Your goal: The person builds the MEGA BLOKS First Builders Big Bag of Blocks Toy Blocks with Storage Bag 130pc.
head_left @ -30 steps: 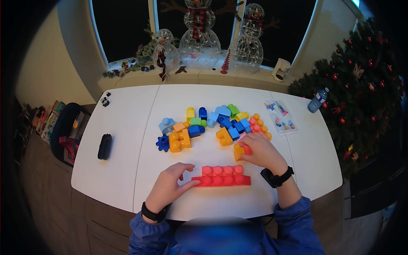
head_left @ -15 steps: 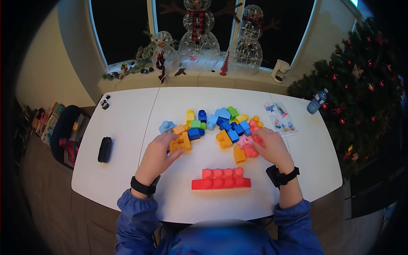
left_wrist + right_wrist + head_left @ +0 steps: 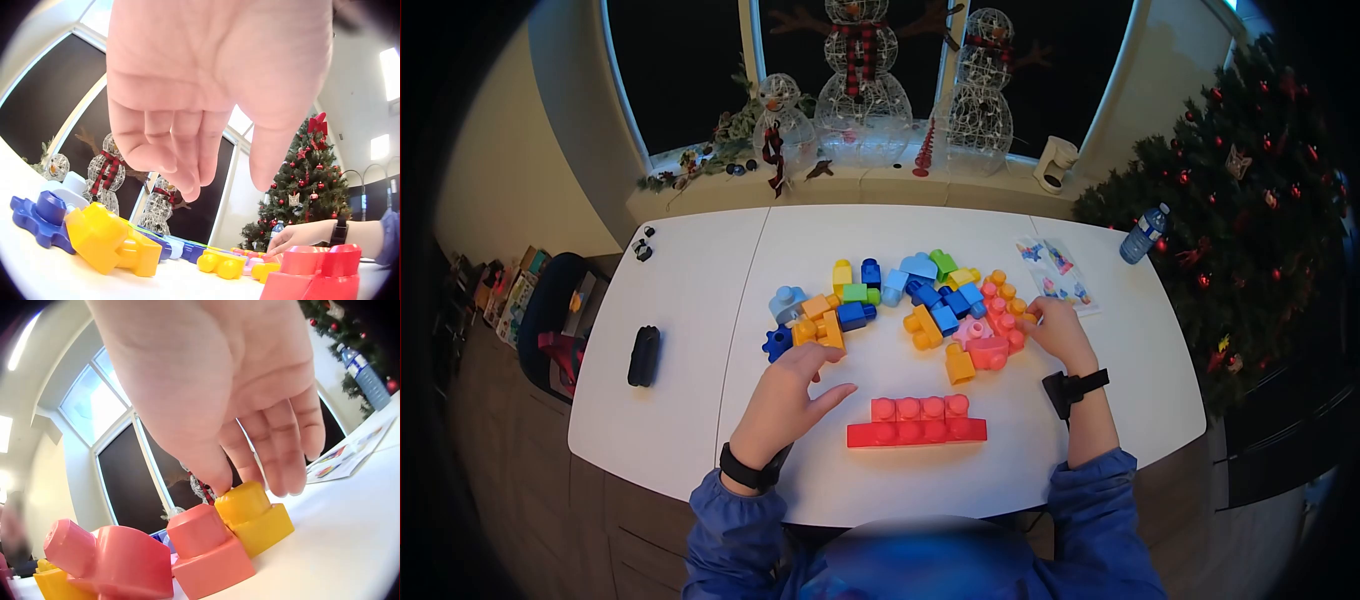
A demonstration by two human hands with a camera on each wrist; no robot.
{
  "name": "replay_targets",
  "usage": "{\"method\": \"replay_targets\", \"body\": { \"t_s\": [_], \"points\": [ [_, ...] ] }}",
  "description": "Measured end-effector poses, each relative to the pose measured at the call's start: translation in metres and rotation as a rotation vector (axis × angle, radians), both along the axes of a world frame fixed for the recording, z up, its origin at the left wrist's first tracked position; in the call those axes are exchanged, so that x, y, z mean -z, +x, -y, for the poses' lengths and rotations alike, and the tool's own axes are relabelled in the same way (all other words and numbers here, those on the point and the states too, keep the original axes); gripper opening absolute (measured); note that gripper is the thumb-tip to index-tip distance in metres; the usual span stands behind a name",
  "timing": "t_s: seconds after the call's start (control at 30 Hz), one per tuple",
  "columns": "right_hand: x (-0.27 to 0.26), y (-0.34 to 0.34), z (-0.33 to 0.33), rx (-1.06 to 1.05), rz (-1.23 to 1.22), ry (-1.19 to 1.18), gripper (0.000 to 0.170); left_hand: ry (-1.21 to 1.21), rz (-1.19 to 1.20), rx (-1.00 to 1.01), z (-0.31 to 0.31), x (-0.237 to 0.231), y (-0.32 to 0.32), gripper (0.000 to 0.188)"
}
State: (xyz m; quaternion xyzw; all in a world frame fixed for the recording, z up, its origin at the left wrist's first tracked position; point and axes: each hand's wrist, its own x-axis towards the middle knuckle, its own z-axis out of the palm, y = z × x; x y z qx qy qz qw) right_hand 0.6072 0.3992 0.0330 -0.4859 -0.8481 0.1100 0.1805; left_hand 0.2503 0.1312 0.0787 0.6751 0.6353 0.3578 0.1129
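My right hand (image 3: pixel 1060 335) is at the right end of the brick pile, thumb and fingers around the stud of a yellow brick (image 3: pixel 265 531). Beside that brick stands a pink brick (image 3: pixel 212 569). My left hand (image 3: pixel 780 405) holds nothing; its fingers are bent a little, with the thumb apart, between the yellow bricks (image 3: pixel 830 330) at the left and a row of red bricks (image 3: pixel 915 433). In the left wrist view the left hand (image 3: pixel 212 94) hangs above the table, with yellow bricks (image 3: pixel 112 240) and a red brick (image 3: pixel 312 275) below.
Blue, green and yellow bricks lie across the middle of the white table (image 3: pixel 670 440). A black case (image 3: pixel 644 356) is at the left. Picture sheets (image 3: pixel 1055 272) and a water bottle (image 3: pixel 1144 234) are at the back right.
My right hand has moved right, from an orange-yellow brick past the red bricks to the pile's right edge. The left hand went up to the yellow bricks, then back down slightly.
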Motion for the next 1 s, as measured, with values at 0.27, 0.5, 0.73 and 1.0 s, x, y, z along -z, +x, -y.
{"method": "replay_targets", "body": {
  "t_s": [0.27, 0.5, 0.73, 1.0],
  "points": [
    [-0.068, -0.019, 0.065, -0.080, -0.389, 0.115, 0.021, 0.004, 0.078, 0.020, 0.010, -0.006, 0.012, 0.043],
    [-0.078, -0.045, 0.133, -0.668, -0.282, -0.201, 0.025, 0.061, 0.160, 0.168, 0.007, -0.014, 0.035, 0.043],
    [-0.057, -0.050, 0.137, -0.665, -0.256, -0.272, 0.027, -0.015, 0.098, 0.218, 0.006, 0.006, 0.033, 0.029],
    [-0.046, -0.050, 0.135, -0.673, -0.248, -0.247, 0.027, -0.016, 0.099, 0.228, 0.003, 0.012, 0.036, 0.025]
  ]
}}
